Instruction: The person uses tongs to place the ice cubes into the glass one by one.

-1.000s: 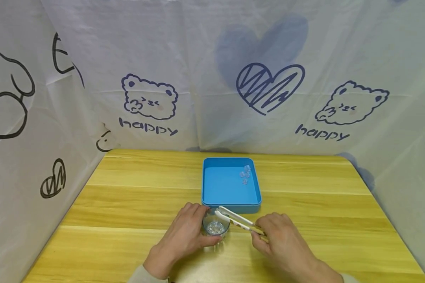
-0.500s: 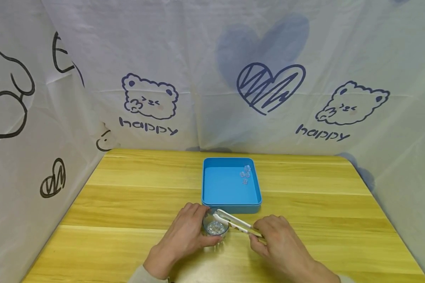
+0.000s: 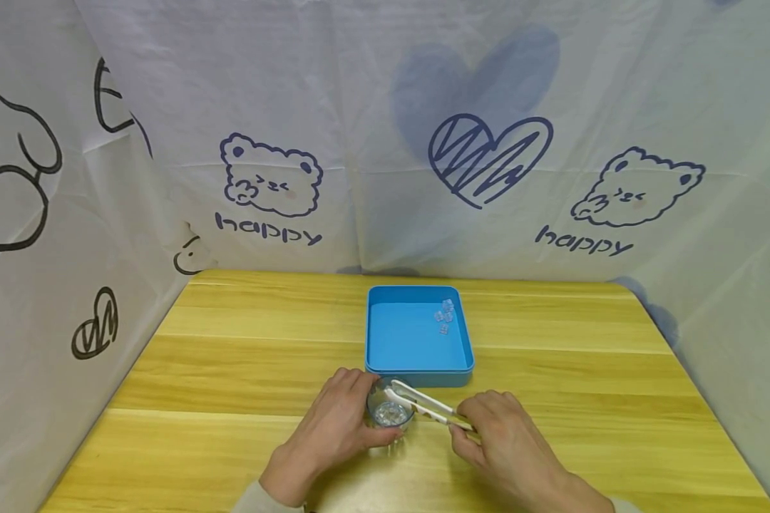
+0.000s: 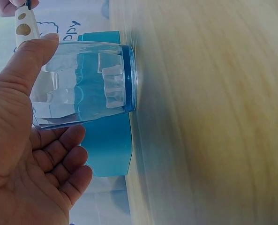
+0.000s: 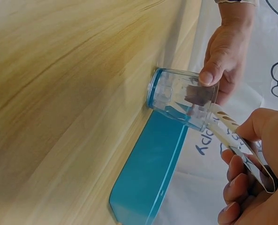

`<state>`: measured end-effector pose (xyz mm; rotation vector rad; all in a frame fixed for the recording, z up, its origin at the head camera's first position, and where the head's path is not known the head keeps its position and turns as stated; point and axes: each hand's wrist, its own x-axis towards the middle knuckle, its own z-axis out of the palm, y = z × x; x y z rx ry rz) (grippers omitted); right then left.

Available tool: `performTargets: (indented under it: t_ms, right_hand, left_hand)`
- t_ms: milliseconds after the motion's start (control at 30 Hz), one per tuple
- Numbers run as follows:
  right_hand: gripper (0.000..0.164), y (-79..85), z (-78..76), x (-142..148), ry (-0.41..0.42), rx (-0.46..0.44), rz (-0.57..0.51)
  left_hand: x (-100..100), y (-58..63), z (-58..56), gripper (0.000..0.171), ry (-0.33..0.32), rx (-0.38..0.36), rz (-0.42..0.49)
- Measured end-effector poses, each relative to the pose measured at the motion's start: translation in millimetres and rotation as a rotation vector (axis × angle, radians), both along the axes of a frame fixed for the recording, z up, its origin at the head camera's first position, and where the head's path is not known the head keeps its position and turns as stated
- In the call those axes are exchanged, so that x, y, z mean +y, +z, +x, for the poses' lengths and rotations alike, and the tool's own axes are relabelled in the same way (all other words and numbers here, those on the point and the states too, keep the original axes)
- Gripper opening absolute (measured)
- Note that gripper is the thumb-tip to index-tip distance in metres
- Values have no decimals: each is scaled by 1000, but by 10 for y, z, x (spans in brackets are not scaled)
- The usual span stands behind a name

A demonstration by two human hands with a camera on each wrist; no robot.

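Note:
My left hand [image 3: 327,427] grips a clear drinking glass [image 4: 63,105] with a blue band near its base, thumb on the near side. The glass stands upright on the table, and small clear pieces like ice cubes [image 4: 114,87] lie at its bottom. My right hand [image 3: 510,438] holds small white tongs [image 3: 426,397] with brown spots between thumb and fingers. Their tips are spread a little and reach into the mouth of the glass, above the pieces. In the right wrist view, the metal bend of the tongs [image 5: 271,185] lies within the right hand.
Directly behind the glass sits a shallow blue tray [image 3: 411,345]. Several clear cubes [image 3: 445,315] lie at the right inside it. The wooden table [image 3: 231,356] ends at a white printed curtain [image 3: 359,142] at the back and sides.
My right hand has shifted slightly left, bringing the tongs' tips a little lower and further into the glass. The left hand, glass and tray stay where they were.

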<state>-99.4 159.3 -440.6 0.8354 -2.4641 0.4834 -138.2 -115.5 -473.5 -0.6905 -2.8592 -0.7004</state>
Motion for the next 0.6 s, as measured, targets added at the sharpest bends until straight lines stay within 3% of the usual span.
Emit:
performTargets:
  t_ms: [600]
  right_hand:
    - [19, 7, 10, 1, 2, 0, -6]
  left_hand:
    - [1, 4, -4, 77, 8, -35, -3]
